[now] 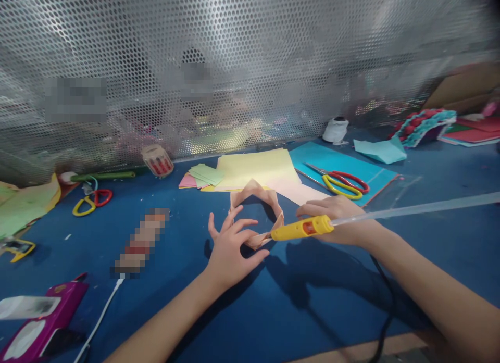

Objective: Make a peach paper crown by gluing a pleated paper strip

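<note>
Left hand (pixel 230 251): fingers spread, tips pressing the near edge of a folded paper ring (pixel 255 209). Thumb out toward 3 o'clock, touching the ring's lower rim. Not closed around it; steadying it flat on the blue table (pixel 273 311).

Right hand (pixel 338 222): curled around a yellow glue gun (pixel 302 227), glue stick (pixel 422 207) trailing out the back toward 3 o'clock. Nozzle end points toward 9 o'clock and meets the ring's right near corner. Grip looks firm, though the fingers are mostly hidden behind the gun body. Dark cord (pixel 385 311) runs from under the wrist toward 6 o'clock.

Paper ring: peach and yellow folded units joined in a loop, at centre of the table, between the two hands.

Outward, at 12 o'clock of the ring: sheets of yellow paper (pixel 258 167), with a small stack of green and pink squares (pixel 201 176) just beside them at 10 o'clock. At 2 o'clock: blue sheet (pixel 336 162) with scissors (pixel 344 182), red and yellow handles, lying on it. Farther at 2 o'clock: a folded light-blue piece (pixel 378 150) and a white roll (pixel 336 129).

At 9 o'clock, well apart: second pair of scissors (pixel 91 201). At 7 o'clock, table corner: a purple device (pixel 42 326) with a white cable (pixel 99 316).

Perforated metal screen (pixel 250 66) stands along the far edge.
</note>
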The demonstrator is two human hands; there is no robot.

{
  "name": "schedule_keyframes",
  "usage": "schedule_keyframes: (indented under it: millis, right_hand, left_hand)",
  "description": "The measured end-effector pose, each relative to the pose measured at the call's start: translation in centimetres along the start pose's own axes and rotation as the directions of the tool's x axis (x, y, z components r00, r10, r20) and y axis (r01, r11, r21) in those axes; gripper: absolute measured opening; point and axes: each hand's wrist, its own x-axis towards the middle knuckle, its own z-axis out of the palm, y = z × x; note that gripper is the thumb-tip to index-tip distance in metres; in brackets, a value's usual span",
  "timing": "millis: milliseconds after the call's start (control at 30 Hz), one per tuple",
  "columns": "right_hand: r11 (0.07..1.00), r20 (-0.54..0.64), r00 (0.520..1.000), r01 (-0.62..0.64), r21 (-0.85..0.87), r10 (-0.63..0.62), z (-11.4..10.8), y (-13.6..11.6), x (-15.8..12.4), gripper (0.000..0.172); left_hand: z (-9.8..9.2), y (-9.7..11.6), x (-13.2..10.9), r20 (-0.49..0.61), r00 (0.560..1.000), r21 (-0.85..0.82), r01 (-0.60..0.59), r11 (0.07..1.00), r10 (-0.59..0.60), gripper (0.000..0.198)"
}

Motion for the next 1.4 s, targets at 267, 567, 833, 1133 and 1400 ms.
schedule_keyframes:
  millis: [267,567,833,1133,1400]
  right_hand:
    - [0.993,-0.022,0.994,-0.103,0.064,0.105,-0.3,-0.1,0.0,0.017]
    - [0.992,-0.017,0.994,-0.103,0.067,0.105,-0.3,0.1,-0.2,0.018]
    - [0.993,-0.036,0.997,-0.059,0.106,0.063,-0.3,0.0,-0.1,0.017]
    - [0.997,-0.035,0.997,-0.062,0.041,0.063,0.7,-0.3,-0.1,0.015]
    - [0.997,0.001,0.999,-0.032,0.066,0.032,0.8,-0.5,-0.1,0.017]
  left_hand:
    - [-0.2,-0.1,0.2,0.027,0.997,-0.015,0.074,0.997,-0.074,0.016]
    - [-0.7,-0.5,0.1,0.069,0.998,-0.007,0.007,1.0,-0.006,0.018]
    - [-1.4,-1.0,0.6,0.18,0.984,-0.036,-0.006,0.999,0.013,0.017]
    - [-1.3,-1.1,0.2,0.011,0.983,0.13,-0.186,0.974,0.186,0.06]
    - [-0.3,-0.8,-0.3,0.0,0.929,0.181,-0.363,0.914,0.37,0.074]
